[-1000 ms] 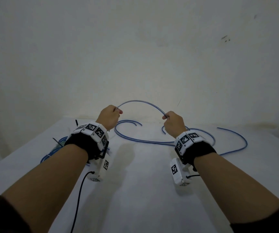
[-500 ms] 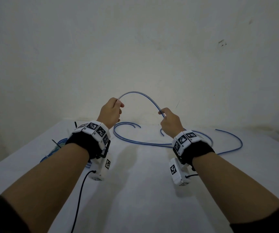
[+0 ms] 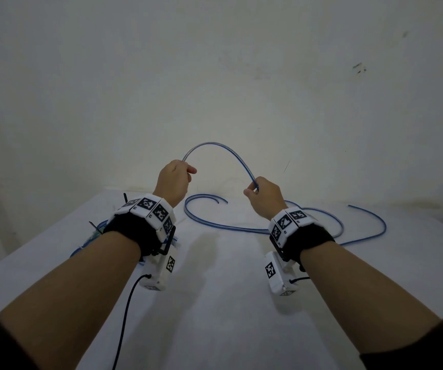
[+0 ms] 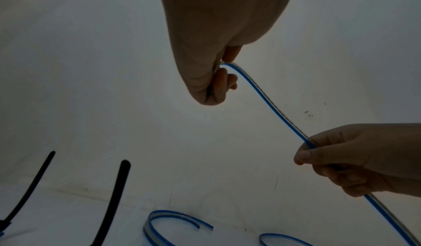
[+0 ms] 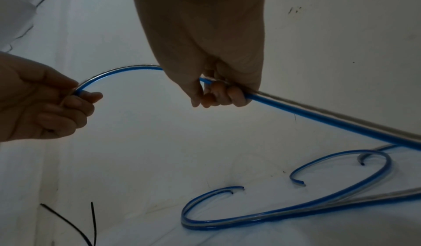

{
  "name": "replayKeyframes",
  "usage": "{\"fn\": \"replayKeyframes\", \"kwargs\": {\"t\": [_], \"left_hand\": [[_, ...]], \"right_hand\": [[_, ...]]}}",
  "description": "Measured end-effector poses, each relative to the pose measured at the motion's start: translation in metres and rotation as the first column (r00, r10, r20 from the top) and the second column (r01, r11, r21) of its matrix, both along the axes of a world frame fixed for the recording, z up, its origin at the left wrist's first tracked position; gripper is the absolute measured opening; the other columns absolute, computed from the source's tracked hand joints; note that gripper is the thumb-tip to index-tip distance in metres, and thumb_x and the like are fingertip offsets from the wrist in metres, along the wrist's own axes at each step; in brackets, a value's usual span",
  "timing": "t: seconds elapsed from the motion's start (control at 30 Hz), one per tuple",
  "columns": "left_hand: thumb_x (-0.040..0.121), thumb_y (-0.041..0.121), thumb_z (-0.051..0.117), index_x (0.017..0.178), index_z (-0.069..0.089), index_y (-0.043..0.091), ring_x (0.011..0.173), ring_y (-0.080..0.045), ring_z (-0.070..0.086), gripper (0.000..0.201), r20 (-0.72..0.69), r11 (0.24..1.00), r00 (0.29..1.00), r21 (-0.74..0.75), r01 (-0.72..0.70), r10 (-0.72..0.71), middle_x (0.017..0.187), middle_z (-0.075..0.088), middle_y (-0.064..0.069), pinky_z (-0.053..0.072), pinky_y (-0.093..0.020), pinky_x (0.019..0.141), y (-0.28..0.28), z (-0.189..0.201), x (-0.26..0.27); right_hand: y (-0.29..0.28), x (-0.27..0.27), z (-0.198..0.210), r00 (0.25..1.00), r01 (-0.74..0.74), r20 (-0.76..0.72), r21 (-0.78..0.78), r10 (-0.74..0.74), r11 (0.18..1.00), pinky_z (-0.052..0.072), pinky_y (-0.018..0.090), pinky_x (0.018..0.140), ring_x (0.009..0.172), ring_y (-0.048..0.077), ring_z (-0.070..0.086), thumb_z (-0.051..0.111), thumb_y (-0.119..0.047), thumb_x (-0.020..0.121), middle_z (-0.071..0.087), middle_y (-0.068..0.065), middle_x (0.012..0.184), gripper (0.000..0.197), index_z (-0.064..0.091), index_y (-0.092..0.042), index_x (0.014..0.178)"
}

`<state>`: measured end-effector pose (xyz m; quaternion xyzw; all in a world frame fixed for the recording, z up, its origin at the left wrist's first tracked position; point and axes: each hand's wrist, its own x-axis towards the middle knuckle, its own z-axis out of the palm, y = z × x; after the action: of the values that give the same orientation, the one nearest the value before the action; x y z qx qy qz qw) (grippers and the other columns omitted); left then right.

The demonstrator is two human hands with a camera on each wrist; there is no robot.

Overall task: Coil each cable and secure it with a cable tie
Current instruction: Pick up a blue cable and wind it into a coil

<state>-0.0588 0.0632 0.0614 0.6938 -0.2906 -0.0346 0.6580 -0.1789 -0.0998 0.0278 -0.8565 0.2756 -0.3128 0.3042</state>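
A blue-and-clear flat cable arches in the air between my hands, above the white table. My left hand pinches one side of the arch, and that stretch of cable disappears into its curled fingers. My right hand grips the other side with its fingers curled round it. From there the cable slopes down to the right onto the table. More loose blue cable curves on the table beyond both hands.
A bundle of blue cable with black cable ties sticking up lies at the left, partly hidden by my left wrist. The ties stand close below my left hand. Loose cable ends curl on the table. A pale wall backs the table.
Both hands have risen and drawn closer together, so the cable arch between them is taller and narrower. The grips have not changed.
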Motion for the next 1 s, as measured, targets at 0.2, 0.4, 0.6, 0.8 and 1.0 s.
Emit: {"fn": "replayKeyframes", "kwargs": {"t": [0.2, 0.4, 0.6, 0.8, 1.0], "left_hand": [[0.098, 0.018, 0.033, 0.087, 0.054, 0.009, 0.054, -0.015, 0.042, 0.025, 0.035, 0.996, 0.997, 0.059, 0.063, -0.065, 0.068, 0.048, -0.003, 0.041, -0.025, 0.052, 0.006, 0.003, -0.006], [0.099, 0.027, 0.034, 0.09, 0.054, 0.008, 0.054, -0.015, 0.035, 0.029, 0.035, 0.994, 0.998, 0.094, 0.048, -0.052, 0.066, 0.042, -0.002, 0.031, -0.026, 0.05, 0.006, 0.001, -0.008], [0.098, 0.021, 0.032, 0.074, 0.053, 0.012, 0.054, -0.015, 0.036, 0.033, 0.001, 1.0, 1.0, 0.028, 0.014, -0.014, 0.066, 0.043, -0.002, 0.03, -0.024, 0.05, 0.005, 0.001, -0.003], [0.098, 0.021, 0.033, 0.072, 0.051, 0.014, 0.055, -0.014, 0.038, 0.033, 0.05, 1.0, 0.999, 0.014, 0.004, -0.005, 0.065, 0.046, -0.001, 0.033, -0.024, 0.051, 0.008, 0.003, -0.004], [0.099, 0.023, 0.035, 0.073, 0.053, 0.015, 0.054, -0.013, 0.042, 0.033, 0.132, 0.996, 0.991, 0.086, -0.001, -0.011, 0.065, 0.05, 0.0, 0.034, -0.024, 0.052, 0.011, 0.0, -0.002]], "right_hand": [[0.0, 0.003, -0.003, 0.997, 0.023, -0.067, -0.041, -0.026, 0.999, 0.037, 0.028, 0.069, 0.079, 0.021, 0.048, 0.049, -0.012, 0.093, 0.052, 0.005, 0.084, 0.009, 0.049, -0.008, 0.086], [-0.001, 0.006, -0.012, 0.989, 0.02, -0.146, -0.028, -0.024, 0.999, 0.037, 0.029, 0.07, 0.082, 0.021, 0.048, 0.05, -0.014, 0.092, 0.053, 0.006, 0.091, 0.008, 0.049, -0.008, 0.087], [0.0, 0.009, -0.011, 0.988, 0.006, -0.153, -0.043, -0.012, 0.999, 0.037, 0.028, 0.069, 0.081, 0.021, 0.048, 0.049, -0.014, 0.092, 0.053, 0.006, 0.09, 0.009, 0.048, -0.008, 0.085], [0.003, 0.015, -0.013, 0.981, -0.021, -0.192, -0.068, 0.008, 0.997, 0.038, 0.029, 0.069, 0.081, 0.021, 0.048, 0.049, -0.015, 0.092, 0.052, 0.007, 0.089, 0.009, 0.049, -0.008, 0.086], [0.006, 0.016, -0.018, 0.96, -0.037, -0.281, -0.073, 0.015, 0.997, 0.039, 0.029, 0.069, 0.079, 0.022, 0.048, 0.049, -0.012, 0.089, 0.053, 0.01, 0.085, 0.01, 0.049, -0.006, 0.081]]}}
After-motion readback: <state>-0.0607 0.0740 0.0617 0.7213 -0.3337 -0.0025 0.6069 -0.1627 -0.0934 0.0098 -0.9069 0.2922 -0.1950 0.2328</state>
